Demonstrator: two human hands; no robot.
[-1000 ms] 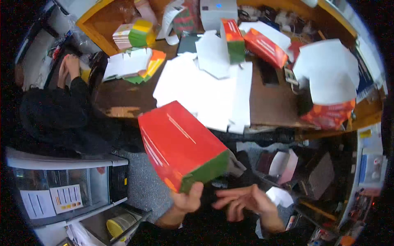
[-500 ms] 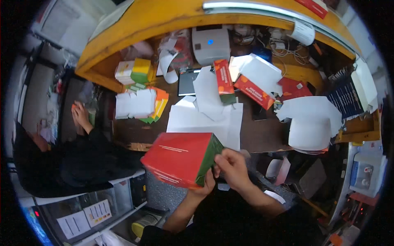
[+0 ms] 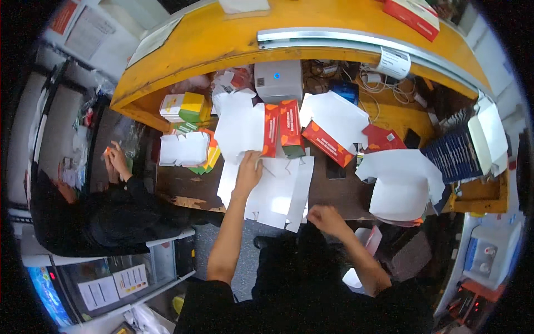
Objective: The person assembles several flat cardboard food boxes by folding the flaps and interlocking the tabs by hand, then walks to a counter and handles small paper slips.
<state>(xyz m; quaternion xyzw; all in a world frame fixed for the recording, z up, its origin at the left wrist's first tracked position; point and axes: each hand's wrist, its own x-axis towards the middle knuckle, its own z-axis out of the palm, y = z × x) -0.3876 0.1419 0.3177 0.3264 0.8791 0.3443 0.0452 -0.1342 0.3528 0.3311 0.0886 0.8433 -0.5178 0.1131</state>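
Note:
My left hand reaches over the desk, its fingers closed at the lower edge of an opened carton. White inside faces up on this carton, and a red flap runs along its right side. Just right of it stands another narrow red carton side with a green end. Below the left hand, flat white card sheets overhang the desk's front edge. My right hand hovers at that edge with curled fingers, and nothing shows in it.
An opened red-and-white carton lies right of centre. White card blanks are stacked farther right, beside dark blue cartons. Small folded cartons sit at left. A white device stands behind. A co-worker's hands work far left.
The red carton with a green side has left both hands; an opened carton now lies at the left hand. My left hand has moved forward onto the desk, my right hand slightly right.

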